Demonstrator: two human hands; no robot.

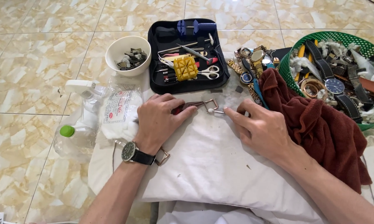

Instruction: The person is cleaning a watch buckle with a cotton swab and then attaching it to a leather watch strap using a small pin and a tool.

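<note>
Inventory, nearest item first, as I read the head view.

1. White cloth (207, 166), spread over the floor tiles as a soft work pad; it keeps small parts from rolling off and from scratching.
2. Left hand (158, 120), wristwatch on the wrist. Its grip is closed around red-handled pliers (187, 107), palm down and resting on the cloth, which steadies the tool.
3. Right hand (261, 128), fingertips pinched on a small metal part with a white tip (215, 110). The pinch pins the piece flat on the cloth, right at the pliers' nose.
4. Square metal buckle (211, 103), at the pliers' nose, between the two hands. I cannot tell whether the pliers actually bite it.
5. Loose buckle (163, 157), beside the left wrist on the cloth.
6. Bag of cotton wool (119, 111) and clear spray bottle (82, 108), left of the pad, within easy reach.
7. Dark red towel (315, 128), bunched at the right.
8. Black tool case (154, 62), open beyond the hands, holding scissors, tweezers, a yellow holder block and a blue tool.
9. White bowl (128, 54) of small dark parts, left of the case.
10. Heap of watches (253, 62), right of the case.
11. Green basket (332, 36), far right, full of straps and watches.
</note>
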